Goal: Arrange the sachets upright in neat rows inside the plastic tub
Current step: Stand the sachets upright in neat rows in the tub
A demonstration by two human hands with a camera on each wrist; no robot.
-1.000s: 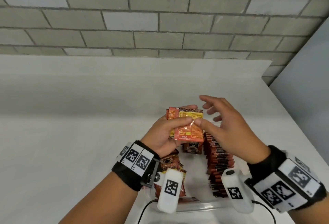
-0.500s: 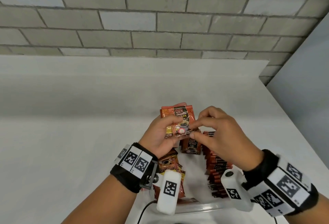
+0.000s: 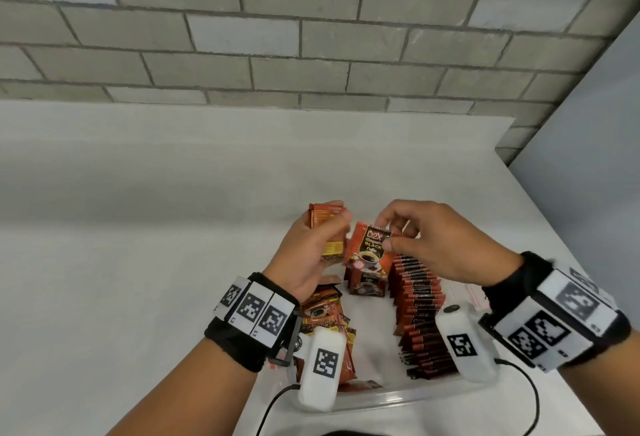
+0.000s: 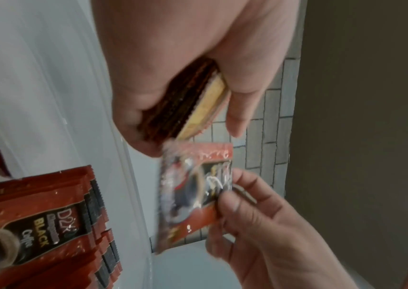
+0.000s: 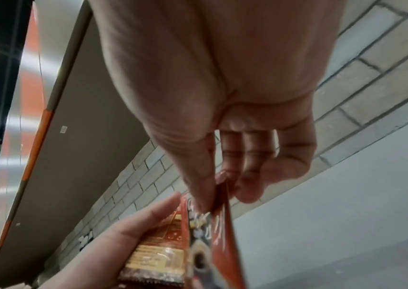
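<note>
Our left hand [image 3: 313,252] clamps small sachet stack [image 3: 327,228], count unclear through blur; our right hand [image 3: 440,241] pinches single sachet [image 3: 369,248] above plastic tub [image 3: 398,397].

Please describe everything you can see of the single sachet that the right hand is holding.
The single sachet is a flat, glossy foil packet, red-orange with a black panel that reads "D2X" and "BLACK Coffee" above a picture of a coffee cup. The right hand pinches it near its top right corner, thumb in front. It hangs roughly upright, slightly tilted, printed face toward the person, above the plastic tub and beside the stack gripped by the left hand. Its foil looks crinkled and shiny.
</note>
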